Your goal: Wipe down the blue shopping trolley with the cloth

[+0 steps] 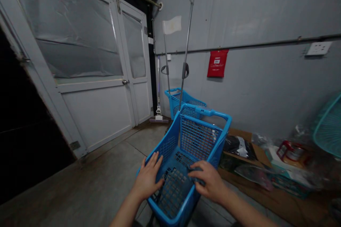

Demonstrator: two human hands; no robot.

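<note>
A blue plastic shopping basket cart (pixel 198 138) stands on the concrete floor just in front of me, its mesh back panel raised. My left hand (pixel 148 178) lies flat with fingers stretched on the basket's left rim. Over the basket's right side, my right hand (pixel 210 181) curls its fingers on a dark object at the rim; what it is I cannot make out.
A second blue basket (pixel 178 100) stands behind the first, with metal poles (pixel 186 53) rising from it. A mop (pixel 158 113) leans by the white double door (pixel 98 88). Cardboard boxes and bagged goods (pixel 255 156) line the wall at right. A red pouch (pixel 217 63) hangs on the wall.
</note>
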